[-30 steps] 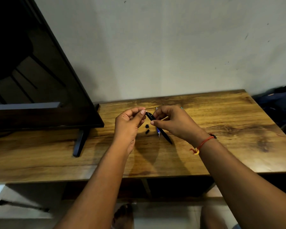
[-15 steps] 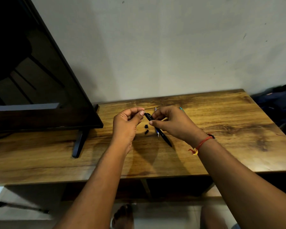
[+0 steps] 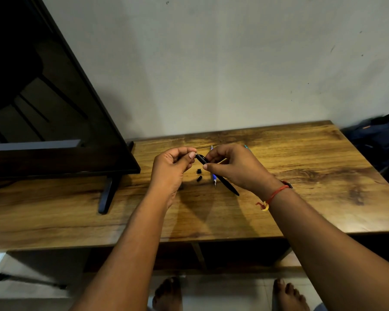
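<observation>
Black plastic pen (image 3: 228, 186): held in the air above the wooden table (image 3: 312, 158), to the right of the television (image 3: 54, 131). The barrel is tilted, with its upper end pointing toward the television and its tapered tip pointing away from it, down toward the person.

The right hand (image 3: 236, 167) grips the barrel near the upper end, thumb curled under it and fingers folded over it. The left hand (image 3: 171, 169), the one nearer the television, pinches the pen's upper end between thumb and forefinger; its other fingers are curled into the palm. Whether the end piece is seated or detached cannot be determined.

Two small black parts (image 3: 199, 175) lie on the tabletop below the hands, just beside each other and apart from the pen. A blue pen (image 3: 214, 179) lies flat on the table just past these parts, on the side away from the television, partly hidden behind the right hand. A red thread band (image 3: 276, 194) circles the right wrist. A dark bag (image 3: 380, 140) sits past the table edge farthest from the television.
</observation>
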